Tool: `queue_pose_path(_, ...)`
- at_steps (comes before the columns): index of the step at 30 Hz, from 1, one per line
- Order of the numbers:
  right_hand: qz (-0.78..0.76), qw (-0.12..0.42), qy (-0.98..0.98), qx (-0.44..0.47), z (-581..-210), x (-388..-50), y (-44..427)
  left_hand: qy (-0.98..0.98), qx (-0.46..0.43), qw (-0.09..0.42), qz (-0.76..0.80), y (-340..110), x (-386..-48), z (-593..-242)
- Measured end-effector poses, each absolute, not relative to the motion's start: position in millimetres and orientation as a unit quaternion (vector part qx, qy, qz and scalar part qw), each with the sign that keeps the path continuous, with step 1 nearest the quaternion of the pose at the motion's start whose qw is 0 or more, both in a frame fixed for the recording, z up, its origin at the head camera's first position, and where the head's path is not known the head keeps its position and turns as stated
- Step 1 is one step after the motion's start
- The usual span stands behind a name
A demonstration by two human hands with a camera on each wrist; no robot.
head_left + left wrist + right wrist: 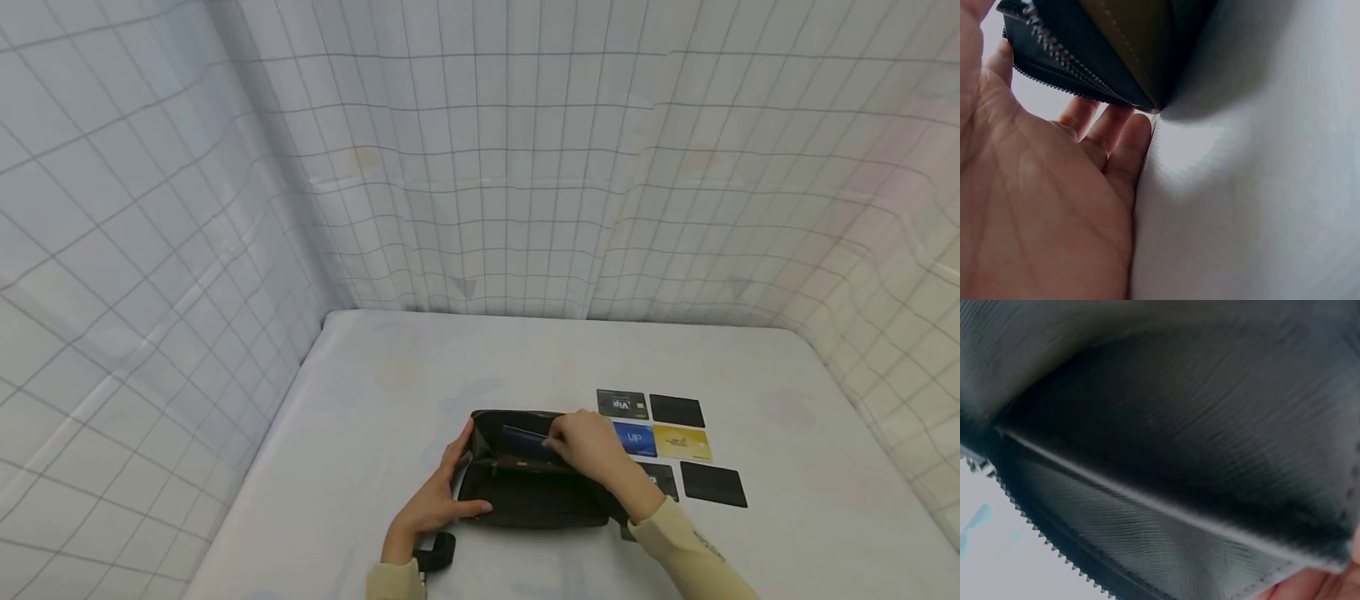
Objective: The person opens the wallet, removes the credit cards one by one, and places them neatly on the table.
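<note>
A black zip-around wallet (534, 498) lies spread apart on the table, its inner compartments facing up. My left hand (433, 498) holds its left end, thumb on the near flap and fingers along the far side. In the left wrist view, the fingertips (1129, 140) touch the wallet's zipped edge (1054, 50). My right hand (588, 446) pinches a dark blue card (523, 442) inside the wallet's far compartment. The right wrist view is filled by the dark lining (1210, 412) and zip teeth; only part of the hand shows at its lower right corner.
Right of the wallet lie several cards: a grey VIP card (622, 404), a black card (677, 411), a blue VIP card (635, 439), a yellow card (682, 443) and another black card (713, 484). My right forearm partly covers others. White gridded curtains (495, 183) surround the table (360, 400).
</note>
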State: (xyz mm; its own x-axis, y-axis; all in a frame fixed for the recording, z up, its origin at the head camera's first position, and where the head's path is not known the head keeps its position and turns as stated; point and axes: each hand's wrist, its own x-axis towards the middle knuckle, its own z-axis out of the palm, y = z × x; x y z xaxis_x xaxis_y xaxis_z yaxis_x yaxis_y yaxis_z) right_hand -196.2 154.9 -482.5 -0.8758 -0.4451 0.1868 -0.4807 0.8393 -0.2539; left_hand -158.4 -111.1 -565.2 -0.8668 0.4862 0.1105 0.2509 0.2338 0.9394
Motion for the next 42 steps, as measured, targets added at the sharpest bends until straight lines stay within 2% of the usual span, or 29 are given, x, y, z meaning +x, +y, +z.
queue_pose_path(6,0.187,0.059,-0.951,0.239,-478.3,-193.4,156.3,0.773,0.245,0.106,0.575,-113.1,-158.8,-568.8)
queue_pose_path(16,0.217,0.099,-0.939,0.249,-475.5,-193.0,160.7,0.770,0.240,0.123,0.578,-114.1,-159.4,-565.2)
queue_pose_path(22,0.231,0.126,-0.930,0.256,-479.2,-193.5,162.2,0.775,0.241,0.115,0.573,-113.2,-160.4,-566.5)
queue_pose_path(28,0.271,0.153,-0.918,0.247,-480.6,-194.1,162.0,0.776,0.232,0.125,0.573,-111.2,-154.1,-544.9)
queue_pose_path(31,0.290,0.150,-0.917,0.229,-480.6,-194.3,161.6,0.775,0.232,0.133,0.572,-110.7,-150.4,-531.0)
queue_pose_path(37,0.327,0.136,-0.913,0.204,-477.5,-193.9,160.1,0.772,0.230,0.138,0.577,-111.2,-148.7,-528.6)
queue_pose_path(42,0.371,0.123,-0.899,0.197,-477.3,-193.9,160.5,0.775,0.226,0.129,0.576,-114.0,-156.3,-554.1)
